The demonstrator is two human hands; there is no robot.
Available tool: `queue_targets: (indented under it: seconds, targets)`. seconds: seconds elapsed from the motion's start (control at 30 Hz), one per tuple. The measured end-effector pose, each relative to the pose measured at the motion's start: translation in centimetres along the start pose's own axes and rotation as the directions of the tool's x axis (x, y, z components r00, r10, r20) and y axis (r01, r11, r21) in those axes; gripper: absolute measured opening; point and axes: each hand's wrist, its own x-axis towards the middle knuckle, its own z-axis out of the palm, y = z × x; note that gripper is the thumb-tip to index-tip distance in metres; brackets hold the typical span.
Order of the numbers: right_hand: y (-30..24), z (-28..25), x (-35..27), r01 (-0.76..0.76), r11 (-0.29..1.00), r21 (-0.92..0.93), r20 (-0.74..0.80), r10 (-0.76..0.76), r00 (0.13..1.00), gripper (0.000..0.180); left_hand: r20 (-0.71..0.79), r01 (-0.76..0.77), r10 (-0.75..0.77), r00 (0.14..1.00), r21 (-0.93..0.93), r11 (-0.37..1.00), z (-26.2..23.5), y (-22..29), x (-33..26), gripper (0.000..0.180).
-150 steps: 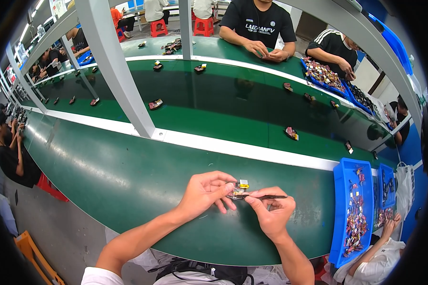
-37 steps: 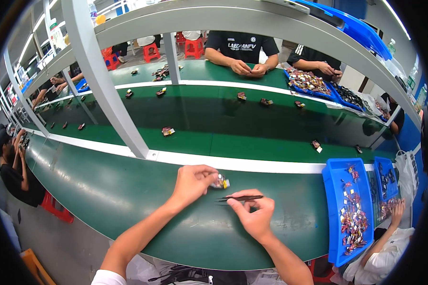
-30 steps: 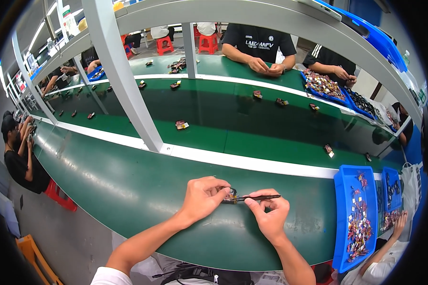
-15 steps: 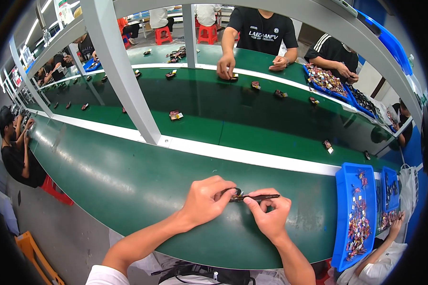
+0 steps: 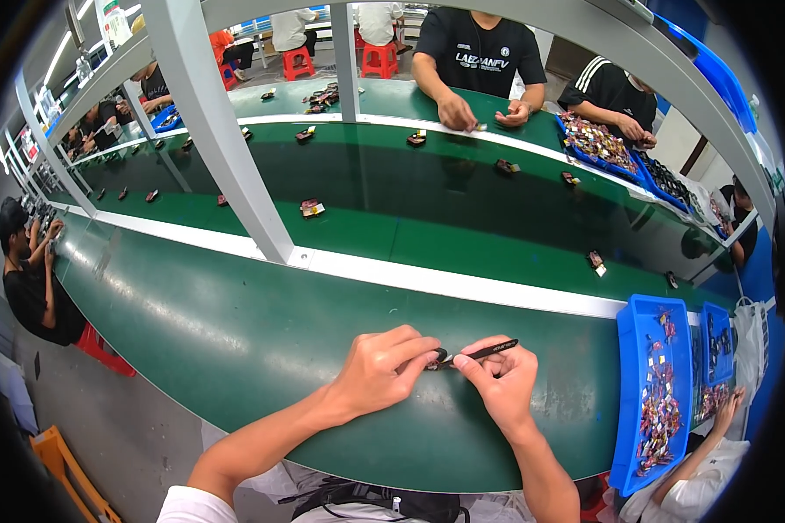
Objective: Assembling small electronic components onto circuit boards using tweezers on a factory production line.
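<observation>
Over the green worktop (image 5: 227, 322), my left hand (image 5: 377, 373) pinches a small dark part (image 5: 441, 358) between thumb and fingertips. Most of that part is covered by the fingers; its exact kind does not show. My right hand (image 5: 506, 388) is closed round slim black tweezers (image 5: 495, 348), held like a pen and slanting up to the right. Their tips meet the small part at my left fingertips, where a pale bit shows.
To the right stands a blue tray (image 5: 624, 392) of small colourful parts, with a smaller blue tray (image 5: 716, 344) beyond. Past a white rail (image 5: 453, 284), a green conveyor belt (image 5: 358, 240) carries small assemblies. A grey frame post (image 5: 227, 131) rises at its edge. Other people sit around.
The tweezers have tilted more steeply in my right hand. Pieces on the belt have shifted left. Across the belt, a person's hand has lifted a piece off and drawn it toward their other hand.
</observation>
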Motion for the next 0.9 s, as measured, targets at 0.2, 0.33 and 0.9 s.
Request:
queue_targets:
  seconds: [0.2,0.33,0.9]
  targets:
    - [-0.5,-0.1,0.3,-0.161,0.962,0.222,0.046,0.155,0.987,0.012,0.036,0.087,-0.086,0.996,-0.056,0.995,-0.2,0.1,0.1,0.015]
    - [-0.5,-0.1,0.4,-0.204,0.954,0.221,0.077,0.192,0.978,0.012,0.026,0.058,-0.056,0.998,-0.05,0.997,-0.2,0.1,0.1,0.015]
    - [-1.6,-0.1,-0.1,-0.131,0.931,0.339,0.006,0.138,0.99,0.015,0.446,0.659,-0.508,0.737,-0.644,0.39,-0.9,-0.7,0.2,0.029]
